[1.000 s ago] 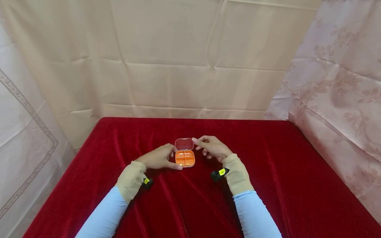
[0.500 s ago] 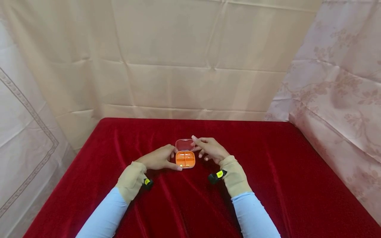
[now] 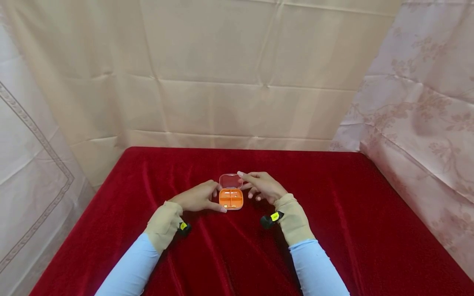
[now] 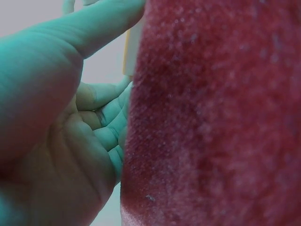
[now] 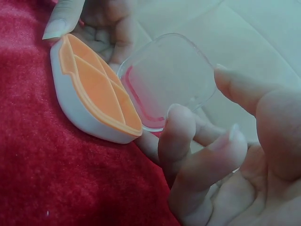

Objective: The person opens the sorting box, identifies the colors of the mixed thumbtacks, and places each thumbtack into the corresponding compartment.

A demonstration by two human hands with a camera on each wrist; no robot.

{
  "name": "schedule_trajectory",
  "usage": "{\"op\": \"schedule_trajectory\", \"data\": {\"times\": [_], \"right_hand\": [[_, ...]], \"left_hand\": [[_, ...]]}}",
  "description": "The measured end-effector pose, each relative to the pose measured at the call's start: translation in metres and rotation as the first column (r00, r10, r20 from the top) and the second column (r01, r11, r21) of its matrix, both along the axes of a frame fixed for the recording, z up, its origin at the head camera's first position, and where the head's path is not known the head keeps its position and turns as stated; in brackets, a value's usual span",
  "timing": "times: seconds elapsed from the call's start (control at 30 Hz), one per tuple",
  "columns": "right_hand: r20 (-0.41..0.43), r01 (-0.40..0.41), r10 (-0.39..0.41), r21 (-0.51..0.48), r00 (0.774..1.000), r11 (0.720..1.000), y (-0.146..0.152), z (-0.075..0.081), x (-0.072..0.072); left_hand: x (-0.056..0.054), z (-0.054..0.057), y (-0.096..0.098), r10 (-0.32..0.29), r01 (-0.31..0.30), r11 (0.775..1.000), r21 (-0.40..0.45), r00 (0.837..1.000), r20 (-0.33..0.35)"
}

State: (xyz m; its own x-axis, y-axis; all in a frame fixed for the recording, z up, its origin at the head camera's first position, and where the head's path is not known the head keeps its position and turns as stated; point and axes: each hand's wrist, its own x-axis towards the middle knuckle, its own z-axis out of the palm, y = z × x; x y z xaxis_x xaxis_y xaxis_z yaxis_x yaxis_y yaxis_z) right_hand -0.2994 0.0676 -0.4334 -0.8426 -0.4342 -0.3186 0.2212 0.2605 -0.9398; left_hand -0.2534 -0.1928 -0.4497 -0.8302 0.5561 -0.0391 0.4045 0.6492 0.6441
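A small pill box [image 3: 237, 200] with a white outer shell and an orange divided tray stands on the red cloth, its clear lid [image 3: 230, 181] raised and tipped back. Tiny yellowish spots show in the front compartments, too small to identify. My left hand [image 3: 198, 197] grips the box's left side, thumb at the front corner and fingers at the back. At the lid's right edge, my right hand [image 3: 264, 187] holds the lid with thumb and forefinger; the other fingers are curled near the hinge. The right wrist view shows the orange tray [image 5: 99, 92] and the lid [image 5: 171, 70] up close.
Red velvety cloth [image 3: 333, 230] with soft creases covers the table. Beige hanging fabric [image 3: 237, 111] stands behind its far edge, and patterned pale fabric [image 3: 418, 123] flanks the right side.
The right forefinger has come in closer to the lid's right edge. The pill box has shifted very slightly to the right, while the left hand keeps its place on it.
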Motion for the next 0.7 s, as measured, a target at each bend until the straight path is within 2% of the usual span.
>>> {"op": "schedule_trajectory", "data": {"times": [0.7], "right_hand": [[-0.048,-0.042,0.041,-0.027,0.998,0.999,0.0025,0.0000,-0.0003]], "left_hand": [[0.0010,0.0010,-0.0003,-0.001,0.001,1.000,-0.016,1.000,-0.002]]}}
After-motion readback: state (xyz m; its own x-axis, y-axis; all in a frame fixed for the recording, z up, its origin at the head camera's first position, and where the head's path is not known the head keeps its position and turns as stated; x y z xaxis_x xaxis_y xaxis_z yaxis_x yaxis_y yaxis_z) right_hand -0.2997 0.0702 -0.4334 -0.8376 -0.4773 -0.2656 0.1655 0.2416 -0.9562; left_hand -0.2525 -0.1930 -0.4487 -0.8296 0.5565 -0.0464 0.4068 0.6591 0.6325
